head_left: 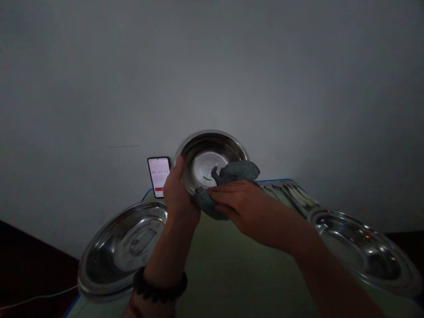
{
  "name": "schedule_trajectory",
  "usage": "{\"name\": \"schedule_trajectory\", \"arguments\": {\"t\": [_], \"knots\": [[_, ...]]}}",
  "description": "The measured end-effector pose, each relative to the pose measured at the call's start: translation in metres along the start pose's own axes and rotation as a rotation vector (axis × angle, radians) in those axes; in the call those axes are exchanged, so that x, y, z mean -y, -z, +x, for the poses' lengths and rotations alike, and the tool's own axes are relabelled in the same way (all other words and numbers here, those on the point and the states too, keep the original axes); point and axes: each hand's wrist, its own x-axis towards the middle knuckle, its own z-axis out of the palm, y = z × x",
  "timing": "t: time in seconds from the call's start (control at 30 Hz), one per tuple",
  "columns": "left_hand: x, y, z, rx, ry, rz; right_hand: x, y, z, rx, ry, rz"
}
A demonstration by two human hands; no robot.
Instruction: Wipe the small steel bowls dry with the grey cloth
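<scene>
A shiny metal bowl point(212, 145) is held up above the table, tilted so that its inside faces me. My left hand point(180, 196) grips its left rim, thumb over the edge and the other fingers hidden behind. A grey-green cloth point(241, 170) with a dark patterned edge lies over the bowl's lower right rim. My right hand point(240, 203) presses this cloth against the bowl, with cloth showing on both sides of the fingers.
A large metal basin point(99, 247) stands at left, another metal basin point(361, 247) at right. Several pieces of cutlery point(294, 194) lie at the back right of the green table point(225, 269). A phone point(159, 176) showing a timer leans against the grey wall point(212, 66).
</scene>
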Motion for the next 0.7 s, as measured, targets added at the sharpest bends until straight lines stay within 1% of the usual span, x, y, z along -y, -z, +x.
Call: {"name": "schedule_trajectory", "arguments": {"t": [0.1,0.17,0.23,0.3,0.37,0.43,0.5,0.57,0.6,0.63,0.7], "knots": [[0.003,-0.006,-0.005,0.045,0.042,0.019,-0.003,0.0,0.003,0.002,-0.087,0.075],[0.008,-0.01,-0.01,0.073,0.083,0.035,-0.005,-0.005,0.006,-0.077,-0.153,0.146],[0.013,-0.012,-0.015,0.084,0.115,0.04,-0.007,-0.011,0.01,-0.218,-0.213,0.25],[0.018,-0.016,-0.022,0.107,0.099,0.018,-0.012,-0.018,0.014,-0.386,-0.266,0.371],[0.023,-0.019,-0.03,0.165,0.036,-0.008,-0.018,-0.024,0.017,-0.533,-0.303,0.49],[0.028,-0.022,-0.036,0.222,-0.047,-0.011,-0.024,-0.027,0.02,-0.641,-0.341,0.579],[0.032,-0.024,-0.039,0.213,-0.091,0.009,-0.026,-0.029,0.02,-0.716,-0.369,0.564],[0.034,-0.023,-0.038,0.148,-0.048,0.011,-0.023,-0.027,0.02,-0.725,-0.377,0.47],[0.033,-0.022,-0.035,0.118,-0.004,0.01,-0.019,-0.026,0.019,-0.687,-0.371,0.426],[0.031,-0.02,-0.031,0.095,0.038,0.012,-0.015,-0.023,0.018,-0.617,-0.355,0.391],[0.024,-0.015,-0.021,0.1,0.093,0.065,-0.005,-0.018,0.015,-0.415,-0.276,0.359]]}}
